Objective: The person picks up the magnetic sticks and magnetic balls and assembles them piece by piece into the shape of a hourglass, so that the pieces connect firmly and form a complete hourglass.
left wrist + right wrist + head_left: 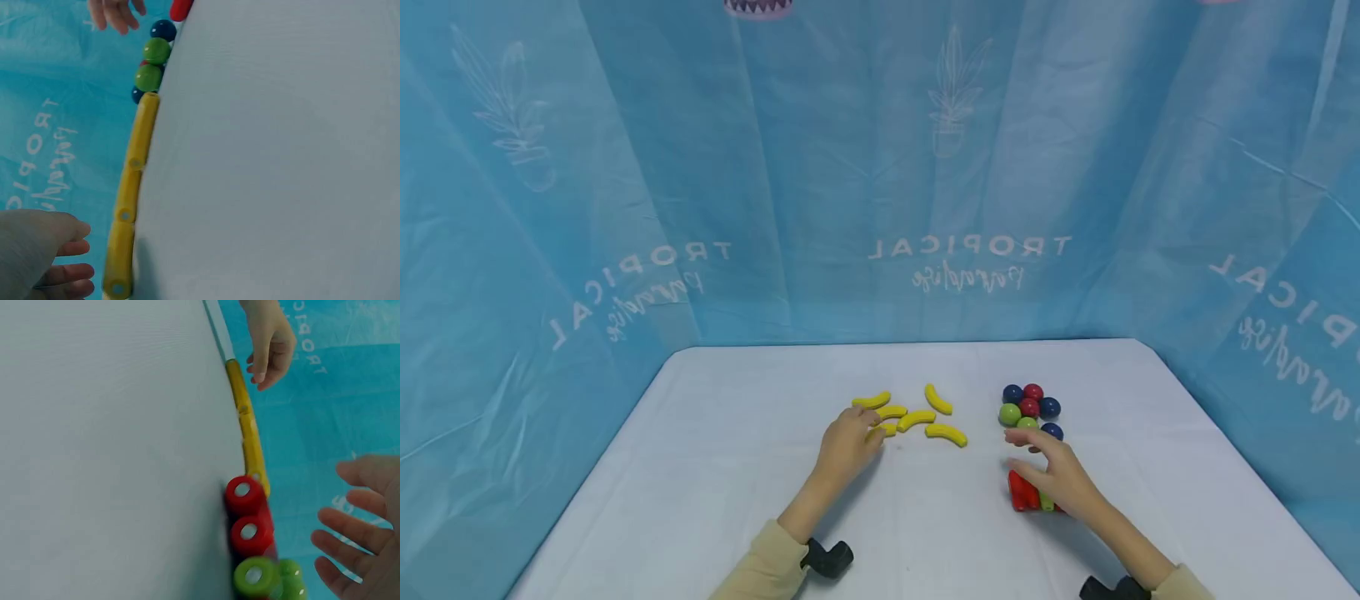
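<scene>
Several yellow toy bananas (947, 434) lie loosely grouped on the white table. My left hand (847, 442) hovers at the left side of that group, its fingertips overlapping two of them in the head view. In the left wrist view its fingers are loosely bent beside the nearest banana (119, 262), with nothing held. My right hand (1060, 473) is above a cluster of red elongated pieces (1022, 492) and green ones (1047, 502), partly covering them. The right wrist view has its fingers spread and holding nothing. Red pieces (249, 532) show pale discs on their ends.
Just beyond my right hand sits a cluster of small balls: green (1010, 414), blue (1050, 407) and red (1033, 392). A blue printed curtain (865, 183) encloses the back and sides of the table (737, 467).
</scene>
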Demonstrator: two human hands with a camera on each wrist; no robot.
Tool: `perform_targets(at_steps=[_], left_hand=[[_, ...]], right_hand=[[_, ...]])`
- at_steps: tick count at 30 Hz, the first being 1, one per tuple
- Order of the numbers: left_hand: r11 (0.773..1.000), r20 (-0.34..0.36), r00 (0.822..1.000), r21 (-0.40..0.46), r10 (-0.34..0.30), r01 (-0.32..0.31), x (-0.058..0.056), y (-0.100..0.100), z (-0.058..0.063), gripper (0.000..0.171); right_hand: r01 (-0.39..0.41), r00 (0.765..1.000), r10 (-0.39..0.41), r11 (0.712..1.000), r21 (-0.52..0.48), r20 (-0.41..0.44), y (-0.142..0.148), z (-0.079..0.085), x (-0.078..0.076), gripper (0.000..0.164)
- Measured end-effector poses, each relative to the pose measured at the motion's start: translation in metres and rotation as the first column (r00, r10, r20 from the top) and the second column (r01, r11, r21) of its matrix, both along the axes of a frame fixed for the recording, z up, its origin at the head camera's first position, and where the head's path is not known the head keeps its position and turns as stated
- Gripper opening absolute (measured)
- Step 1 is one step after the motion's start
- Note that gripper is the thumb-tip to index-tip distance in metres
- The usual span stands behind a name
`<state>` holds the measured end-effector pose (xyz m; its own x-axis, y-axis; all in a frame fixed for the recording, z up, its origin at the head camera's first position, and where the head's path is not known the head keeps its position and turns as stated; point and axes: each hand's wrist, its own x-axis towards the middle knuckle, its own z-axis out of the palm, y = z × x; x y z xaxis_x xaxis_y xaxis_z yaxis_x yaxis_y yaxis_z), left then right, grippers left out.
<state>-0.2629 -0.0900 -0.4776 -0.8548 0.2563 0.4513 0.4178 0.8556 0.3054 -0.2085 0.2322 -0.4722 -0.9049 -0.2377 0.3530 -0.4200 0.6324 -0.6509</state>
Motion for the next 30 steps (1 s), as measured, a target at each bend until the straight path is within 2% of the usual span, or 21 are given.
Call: perform_targets(at_steps=[3,5,9,13,15,23,25,30], left_hand=[[1.000,0.018,1.000,0.013,-0.002,0.002,-0.002,0.001,-0.010,0.015],[1.000,0.027,1.000,0.020,0.004,-0.005,-0.003,0.000,-0.016,0.016],[0.998,0.052,0.999,0.057,0.010,-0.013,-0.002,-0.005,-0.022,0.021],[0.996,0.102,0.995,0.093,-0.014,0.004,-0.001,-0.010,-0.023,0.030],[0.995,0.135,0.990,0.102,-0.032,0.018,0.001,-0.012,-0.022,0.032],[0.994,0.220,0.972,0.086,-0.079,0.062,0.007,-0.013,-0.023,0.030],[0.995,0.208,0.975,0.068,-0.080,0.067,0.007,-0.012,-0.024,0.028],[0.998,0.118,0.991,0.019,-0.056,0.054,0.007,-0.009,-0.029,0.016]], right_hand=[[-0.042,0.999,0.042,0.999,0.004,0.025,0.008,-0.007,0.005,0.035],[-0.030,0.999,0.030,1.000,0.007,0.030,0.013,-0.011,0.007,0.032],[0.084,0.996,-0.083,0.996,0.013,-0.044,0.019,-0.017,0.003,0.028],[0.195,0.967,-0.192,0.981,-0.001,-0.168,0.024,-0.018,-0.007,0.028],[0.231,0.955,-0.227,0.973,0.001,-0.190,0.026,-0.018,-0.012,0.029],[0.291,0.953,-0.288,0.956,0.023,-0.096,0.037,-0.022,-0.026,0.034],[0.297,0.952,-0.294,0.955,0.021,-0.085,0.040,-0.023,-0.027,0.034],[0.312,0.947,-0.308,0.950,0.029,-0.095,0.044,-0.027,-0.025,0.033]])
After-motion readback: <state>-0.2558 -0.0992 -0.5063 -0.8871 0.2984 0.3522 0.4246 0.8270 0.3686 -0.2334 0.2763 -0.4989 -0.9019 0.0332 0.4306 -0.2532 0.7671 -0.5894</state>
